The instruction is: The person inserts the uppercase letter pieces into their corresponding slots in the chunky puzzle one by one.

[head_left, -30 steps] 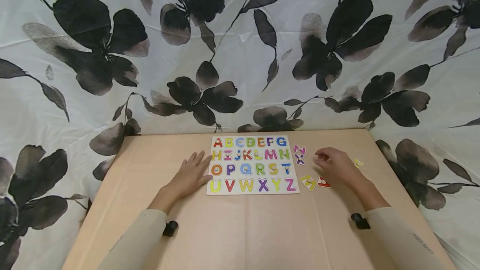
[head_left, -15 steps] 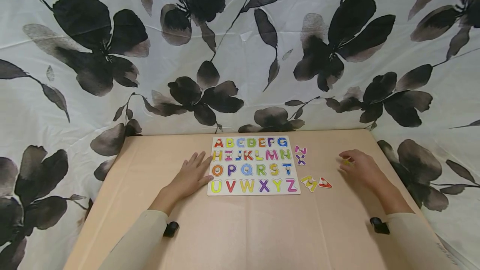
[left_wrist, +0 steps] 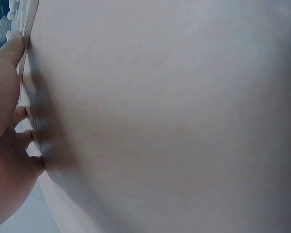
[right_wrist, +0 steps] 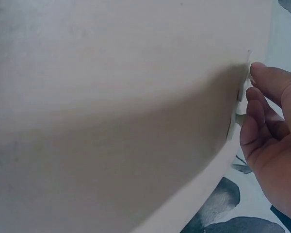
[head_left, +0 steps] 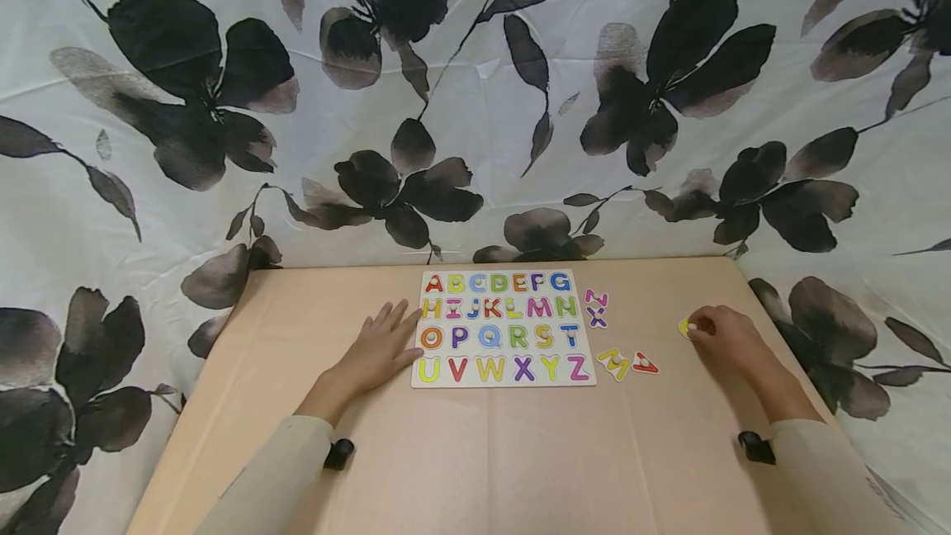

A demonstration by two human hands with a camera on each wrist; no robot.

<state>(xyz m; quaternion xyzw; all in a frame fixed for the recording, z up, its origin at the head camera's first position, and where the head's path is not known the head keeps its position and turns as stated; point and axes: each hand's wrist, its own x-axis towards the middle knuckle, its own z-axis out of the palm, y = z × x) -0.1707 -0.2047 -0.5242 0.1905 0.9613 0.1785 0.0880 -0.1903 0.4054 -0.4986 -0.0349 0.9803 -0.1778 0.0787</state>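
Observation:
In the head view a white alphabet puzzle board [head_left: 475, 387] bears rows of coloured letters. My left hand [head_left: 379, 349] rests by its left edge with fingers spread. The left wrist view shows the thumb [left_wrist: 12, 48] on the board's edge and other fingertips down at the table. At the far right, my right hand [head_left: 724, 338] pinches a small yellow letter piece [head_left: 684, 327], mostly hidden by the fingers. Seen from the right wrist, this letter piece [right_wrist: 236, 107] is a thin edge-on strip at the tabletop, with thumb and fingers at it.
Between board and right hand lie loose letter pieces: a pink N [head_left: 596, 297], a purple X [head_left: 597, 317], a yellow M-like or W-like piece [head_left: 612, 364] and a red A [head_left: 645, 364]. The tan table [head_left: 490, 461] ends at a floral cloth [head_left: 461, 106] behind.
My right hand has moved right, from beside the loose letters to the yellow piece, and now pinches it. That piece sits slightly further left than before. My left hand has stayed put.

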